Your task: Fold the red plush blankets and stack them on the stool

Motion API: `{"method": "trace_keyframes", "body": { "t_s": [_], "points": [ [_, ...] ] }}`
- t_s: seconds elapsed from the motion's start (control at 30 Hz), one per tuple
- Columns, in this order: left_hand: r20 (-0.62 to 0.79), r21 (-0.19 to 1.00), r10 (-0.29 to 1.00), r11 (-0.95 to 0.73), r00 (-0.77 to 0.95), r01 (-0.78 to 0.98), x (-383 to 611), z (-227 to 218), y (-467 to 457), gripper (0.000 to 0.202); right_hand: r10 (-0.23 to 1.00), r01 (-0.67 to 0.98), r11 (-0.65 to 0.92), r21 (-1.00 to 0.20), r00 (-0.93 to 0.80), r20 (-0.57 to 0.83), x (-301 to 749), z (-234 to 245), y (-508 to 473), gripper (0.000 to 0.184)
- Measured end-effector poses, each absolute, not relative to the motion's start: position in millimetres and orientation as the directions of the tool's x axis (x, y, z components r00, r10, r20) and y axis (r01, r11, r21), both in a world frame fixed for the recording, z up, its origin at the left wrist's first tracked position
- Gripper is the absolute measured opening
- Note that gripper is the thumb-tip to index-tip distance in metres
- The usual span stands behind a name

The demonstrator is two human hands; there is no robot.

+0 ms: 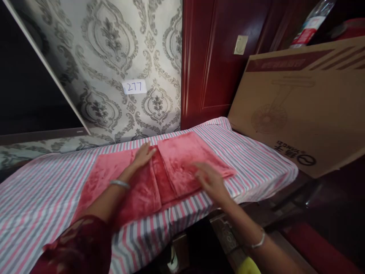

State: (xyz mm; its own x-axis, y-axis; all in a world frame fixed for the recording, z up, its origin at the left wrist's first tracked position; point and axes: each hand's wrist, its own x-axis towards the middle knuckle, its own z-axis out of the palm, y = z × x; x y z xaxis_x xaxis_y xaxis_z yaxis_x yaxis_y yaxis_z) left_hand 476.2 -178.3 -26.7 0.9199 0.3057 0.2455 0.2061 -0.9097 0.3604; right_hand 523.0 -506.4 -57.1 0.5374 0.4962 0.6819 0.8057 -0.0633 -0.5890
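A pink plush blanket (185,160) lies on a striped cloth. Its left and right sides are folded inward, and a strip of deeper red shows between the two folded edges. My left hand (142,155) rests flat on the left fold near its back edge, fingers extended and thumb apart. Over the right fold, close to its front, is my right hand (210,182), slightly blurred. Its fingers are loosely bent and apart, with nothing visible in them; whether they touch the blanket I cannot tell.
The striped cloth (256,163) covers a long narrow surface against a patterned wall. A large cardboard box (302,102) stands at the right, with a plastic bottle (310,28) behind its top edge. At the left is a dark screen (34,83). Boxes lie below the front edge.
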Motion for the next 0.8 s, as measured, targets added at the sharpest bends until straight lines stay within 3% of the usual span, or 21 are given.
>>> {"method": "trace_keyframes", "body": {
  "t_s": [0.07,0.13,0.27,0.33,0.53,0.7,0.8],
  "points": [
    [0.254,0.356,0.193,-0.930,0.948,0.094,468,-32,-214,0.072,0.309,0.750,-0.265,-0.607,0.662,0.683,570,-57,-543,0.039],
    [0.227,0.331,0.039,-0.943,0.973,-0.040,456,-45,-256,0.076,0.229,0.620,-0.414,-0.666,0.779,0.583,613,-60,-571,0.048],
    [0.059,0.264,-0.042,-0.963,0.997,-0.056,431,-74,-318,0.076,0.195,0.225,-0.557,-0.799,0.971,0.137,662,-76,-591,0.056],
    [0.016,0.227,-0.013,-0.974,1.000,-0.016,426,-80,-330,0.075,0.254,0.130,-0.505,-0.853,0.967,-0.003,670,-83,-589,0.051],
    [-0.016,0.202,-0.037,-0.979,0.999,-0.033,420,-63,-328,0.075,0.488,-0.097,-0.279,-0.956,0.843,-0.228,680,-84,-581,0.044],
    [0.166,0.123,-0.079,-0.987,0.983,-0.100,393,-72,-338,0.061,0.665,-0.401,-0.135,-0.906,0.641,-0.383,683,-85,-578,0.031],
    [0.137,0.094,-0.001,-0.996,0.991,-0.014,380,-88,-351,0.065,0.682,-0.493,-0.001,-0.870,0.636,-0.361,678,-86,-565,0.026]
  ]
}}
